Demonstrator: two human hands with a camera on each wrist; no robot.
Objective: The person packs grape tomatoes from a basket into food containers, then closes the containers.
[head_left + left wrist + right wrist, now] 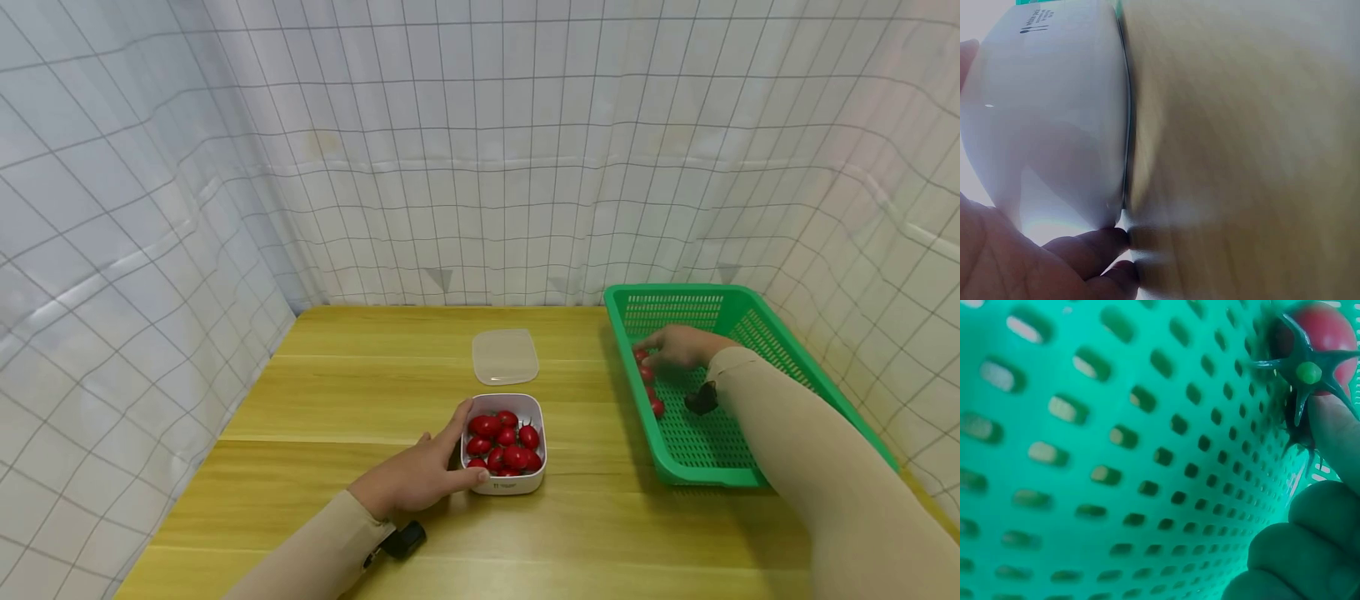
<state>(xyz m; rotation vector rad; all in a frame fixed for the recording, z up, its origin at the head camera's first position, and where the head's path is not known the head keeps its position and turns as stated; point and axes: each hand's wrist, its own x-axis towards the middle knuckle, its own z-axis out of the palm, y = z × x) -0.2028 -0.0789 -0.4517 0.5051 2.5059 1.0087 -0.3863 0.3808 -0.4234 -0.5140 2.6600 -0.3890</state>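
Note:
A white square food container (510, 486) stands near the table's middle, filled with several red cherry tomatoes (515, 456). My left hand (416, 477) grips its left side, with the thumb at the front corner and a finger along the back left of the rim. In the left wrist view, fingers (1088, 250) curl against the lower part of the white wall. Inside the green basket, my right hand (681, 347) pinches a cherry tomato (1329, 328) by the left wall. This tomato has a green star-shaped calyx; other fingers (1310, 550) are curled below it.
The green perforated basket (678, 475) stands at the table's right, with more tomatoes (657, 407) along its left wall. A translucent square lid (505, 357) lies flat behind the container. White gridded curtains (480, 192) hang around the wooden table (300, 467).

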